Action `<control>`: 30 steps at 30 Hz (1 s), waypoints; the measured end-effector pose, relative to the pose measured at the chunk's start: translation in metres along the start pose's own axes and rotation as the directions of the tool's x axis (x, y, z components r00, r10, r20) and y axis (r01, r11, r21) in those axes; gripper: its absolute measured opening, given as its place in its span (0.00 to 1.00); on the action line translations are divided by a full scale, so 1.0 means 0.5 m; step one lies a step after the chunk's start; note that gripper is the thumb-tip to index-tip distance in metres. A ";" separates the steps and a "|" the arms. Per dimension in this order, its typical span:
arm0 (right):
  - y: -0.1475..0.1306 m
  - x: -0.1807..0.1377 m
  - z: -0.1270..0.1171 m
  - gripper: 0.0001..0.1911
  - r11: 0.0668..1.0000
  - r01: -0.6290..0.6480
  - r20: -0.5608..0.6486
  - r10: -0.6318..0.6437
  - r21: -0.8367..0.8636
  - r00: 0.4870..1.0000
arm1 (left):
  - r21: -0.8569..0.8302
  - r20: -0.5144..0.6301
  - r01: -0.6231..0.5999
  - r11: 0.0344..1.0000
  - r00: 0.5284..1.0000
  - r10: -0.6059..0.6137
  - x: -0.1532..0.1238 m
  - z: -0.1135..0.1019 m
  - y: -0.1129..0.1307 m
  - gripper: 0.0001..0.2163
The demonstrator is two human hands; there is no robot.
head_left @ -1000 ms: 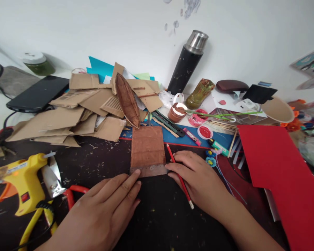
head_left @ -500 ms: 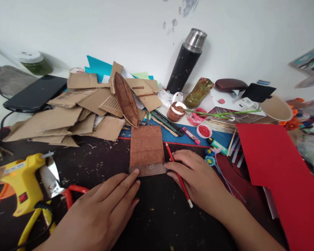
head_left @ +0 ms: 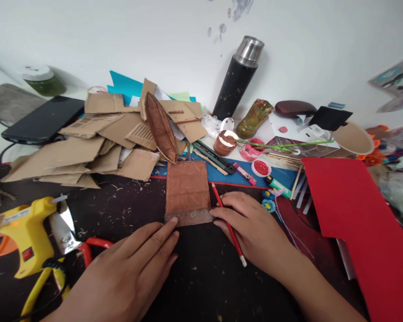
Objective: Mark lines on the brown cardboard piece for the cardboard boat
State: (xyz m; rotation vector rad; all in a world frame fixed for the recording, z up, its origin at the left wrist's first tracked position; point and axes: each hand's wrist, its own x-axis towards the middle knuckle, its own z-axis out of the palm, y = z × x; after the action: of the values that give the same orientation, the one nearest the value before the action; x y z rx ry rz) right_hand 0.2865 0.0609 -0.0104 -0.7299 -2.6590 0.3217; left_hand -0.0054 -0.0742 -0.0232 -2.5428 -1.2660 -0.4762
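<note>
A brown painted cardboard rectangle (head_left: 187,185) lies flat on the dark table, with a short ruler (head_left: 190,218) across its near edge. My left hand (head_left: 137,264) lies flat, fingers stretched, its fingertips touching the ruler's left end. My right hand (head_left: 255,228) holds a red pencil (head_left: 226,221) between its fingers and presses the ruler's right end. The pencil's tip points away from me, beside the rectangle's right edge.
A yellow glue gun (head_left: 23,237) and red-handled scissors (head_left: 94,246) lie at the left. Cardboard scraps (head_left: 87,147) and a brown boat-shaped piece (head_left: 160,127) pile up behind. A black flask (head_left: 237,80), paint pots (head_left: 261,168), a cutter (head_left: 215,157) and red paper (head_left: 359,214) are to the right.
</note>
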 end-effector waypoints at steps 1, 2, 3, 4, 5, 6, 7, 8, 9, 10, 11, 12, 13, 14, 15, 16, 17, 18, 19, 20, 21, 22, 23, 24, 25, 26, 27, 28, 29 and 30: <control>0.000 0.000 0.000 0.12 1.000 0.000 0.001 0.000 0.000 1.000 | 0.002 0.000 -0.005 1.000 1.000 0.005 -0.001 0.001 0.000 0.17; 0.000 0.001 -0.001 0.12 1.000 0.000 0.002 0.000 0.000 1.000 | 0.002 -0.002 -0.010 1.000 1.000 0.010 -0.001 0.001 0.000 0.17; 0.000 0.001 -0.001 0.12 1.000 -0.001 0.003 0.001 0.000 1.000 | 0.000 -0.005 -0.014 1.000 1.000 0.014 -0.001 0.001 0.001 0.18; -0.001 0.001 -0.001 0.12 1.000 -0.003 0.004 0.003 0.001 1.000 | -0.005 -0.005 -0.016 1.000 1.000 0.016 -0.001 0.000 0.001 0.18; -0.001 0.001 0.000 0.12 1.000 -0.005 0.005 0.005 0.003 1.000 | -0.011 -0.006 -0.012 1.000 1.000 0.012 -0.001 0.000 0.001 0.18; -0.002 0.001 0.000 0.12 1.000 -0.006 0.007 0.006 0.007 1.000 | -0.016 -0.006 -0.005 1.000 1.000 0.005 0.000 -0.001 0.001 0.17; -0.002 0.001 0.000 0.11 1.000 -0.008 0.008 0.008 0.012 1.000 | -0.021 -0.005 0.005 1.000 1.000 -0.005 0.000 -0.001 0.001 0.17; -0.002 0.000 0.001 0.11 1.000 -0.010 0.009 0.010 0.016 1.000 | -0.025 -0.004 0.014 1.000 1.000 -0.014 0.000 -0.001 0.001 0.17; -0.003 0.000 0.001 0.11 1.000 -0.012 0.011 0.012 0.017 1.000 | -0.028 -0.005 0.018 0.999 1.000 -0.018 0.000 0.000 0.001 0.17; -0.003 0.000 0.001 0.11 1.000 -0.014 0.014 0.014 0.017 1.000 | -0.033 -0.005 0.020 0.999 1.000 -0.021 0.000 0.001 0.001 0.17; -0.003 0.000 0.000 0.10 1.000 -0.016 0.017 0.016 0.017 1.000 | -0.039 -0.005 0.020 0.999 1.000 -0.021 -0.001 0.002 0.000 0.18; -0.003 0.000 0.000 0.10 1.000 -0.017 0.019 0.017 0.017 1.000 | -0.043 -0.003 0.020 0.999 1.000 -0.020 -0.002 0.002 0.000 0.18; -0.003 0.000 -0.001 0.10 1.000 -0.017 0.021 0.017 0.018 1.000 | -0.046 -0.002 0.021 0.999 1.000 -0.021 -0.003 0.003 0.000 0.18; -0.003 0.000 -0.002 0.10 1.000 -0.015 0.020 0.014 0.019 1.000 | -0.046 -0.002 0.026 0.999 1.000 -0.026 -0.003 0.004 0.000 0.18; -0.003 0.000 -0.002 0.10 1.000 -0.012 0.018 0.012 0.020 1.000 | -0.043 -0.001 0.029 0.999 1.000 -0.029 -0.004 0.004 -0.001 0.18; -0.003 0.000 -0.003 0.10 1.000 -0.009 0.012 0.009 0.020 1.000 | -0.041 -0.001 0.030 0.999 1.000 -0.030 -0.004 0.005 -0.001 0.18; -0.003 0.000 -0.003 0.10 1.000 -0.005 0.008 0.005 0.020 1.000 | -0.042 0.001 0.030 0.999 1.000 -0.030 -0.004 0.005 -0.001 0.18; -0.003 0.000 -0.003 0.10 1.000 -0.003 0.006 0.003 0.020 1.000 | -0.047 0.003 0.028 0.999 1.000 -0.028 -0.004 0.004 -0.002 0.18; -0.003 0.000 -0.003 0.10 1.000 -0.001 0.005 0.001 0.021 1.000 | -0.051 0.002 0.026 0.998 1.000 -0.026 -0.003 0.004 -0.002 0.18; -0.003 0.000 -0.003 0.10 1.000 -0.003 0.008 0.003 0.022 1.000 | -0.053 0.001 0.024 0.998 1.000 -0.024 -0.002 0.003 -0.002 0.18; -0.003 0.000 -0.003 0.10 1.000 -0.008 0.014 0.007 0.022 1.000 | -0.053 -0.002 0.020 0.998 1.000 -0.020 -0.001 0.002 -0.003 0.18; -0.003 0.000 -0.002 0.10 1.000 -0.013 0.019 0.013 0.021 1.000 | -0.049 -0.005 0.019 0.999 1.000 -0.020 0.000 0.002 -0.003 0.18; -0.003 0.000 -0.002 0.10 1.000 -0.020 0.023 0.020 0.019 1.000 | -0.044 -0.010 0.016 0.999 1.000 -0.016 0.001 0.001 -0.003 0.19; -0.003 0.000 -0.002 0.10 1.000 -0.025 0.024 0.025 0.017 0.999 | -0.041 -0.015 0.011 0.999 1.000 -0.012 0.002 0.001 -0.003 0.19; -0.003 0.000 -0.001 0.10 0.999 -0.029 0.025 0.029 0.017 0.999 | -0.041 -0.016 0.011 0.999 1.000 -0.012 0.003 0.002 -0.003 0.19; -0.003 -0.001 -0.001 0.10 0.999 -0.030 0.024 0.030 0.016 0.999 | -0.042 -0.020 0.011 0.999 1.000 -0.012 0.003 0.002 -0.003 0.18; -0.003 -0.001 -0.001 0.10 0.999 -0.029 0.022 0.029 0.015 0.999 | -0.043 -0.022 0.014 0.999 1.000 -0.015 0.004 0.003 -0.003 0.18; -0.004 -0.001 -0.001 0.10 0.999 -0.031 0.023 0.031 0.013 0.999 | -0.043 -0.025 0.016 0.999 1.000 -0.017 0.004 0.003 -0.003 0.18; -0.004 -0.001 0.000 0.10 0.999 -0.032 0.024 0.031 0.011 0.999 | -0.042 -0.028 0.017 0.999 0.999 -0.018 0.004 0.004 -0.003 0.18; -0.004 -0.001 0.000 0.10 0.999 -0.032 0.027 0.031 0.008 0.999 | -0.041 -0.029 0.018 0.999 0.999 -0.019 0.004 0.004 -0.003 0.18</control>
State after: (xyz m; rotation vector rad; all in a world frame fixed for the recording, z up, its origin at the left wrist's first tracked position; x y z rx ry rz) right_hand 0.2860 0.0590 -0.0099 -0.7708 -2.6717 0.3537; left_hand -0.0049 -0.0711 -0.0243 -2.5494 -1.2838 -0.5465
